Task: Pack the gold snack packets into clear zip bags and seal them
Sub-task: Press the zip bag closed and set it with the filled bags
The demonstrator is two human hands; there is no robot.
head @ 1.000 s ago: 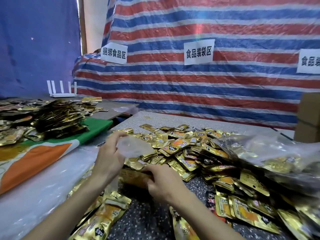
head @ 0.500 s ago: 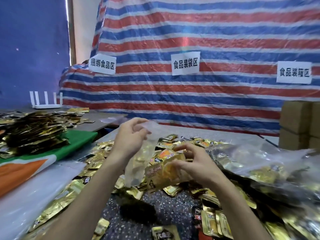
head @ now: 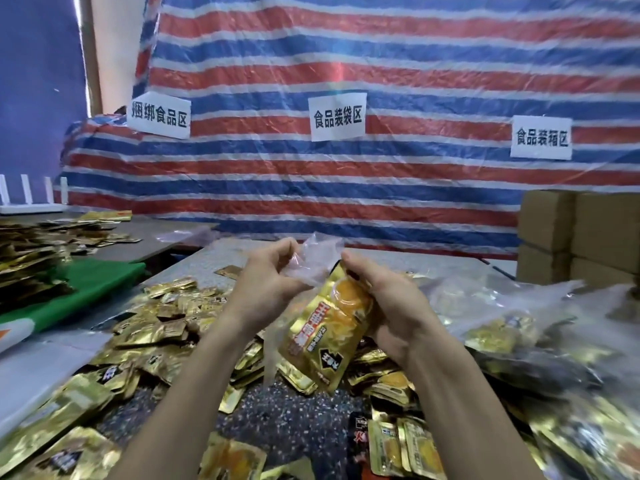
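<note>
Both my hands are raised over the table. My left hand (head: 263,282) pinches the mouth of a clear zip bag (head: 311,261), which hangs crumpled between the hands. My right hand (head: 388,306) grips a stack of gold snack packets (head: 325,327) held upright, its top edge at the bag's opening. I cannot tell how far the stack sits inside the film. Several loose gold packets (head: 166,327) cover the speckled table (head: 294,417) below and around my arms.
Filled clear bags (head: 519,323) lie heaped at the right. Cardboard boxes (head: 581,237) stand at the back right. A second packet pile (head: 38,258) sits on a green cloth (head: 97,282) at the left. A striped tarp (head: 381,168) with paper signs forms the back wall.
Both hands rose from the pile. The right hand brought a stack of gold packets up to the clear bag that the left hand holds, and the hands drew closer together.
</note>
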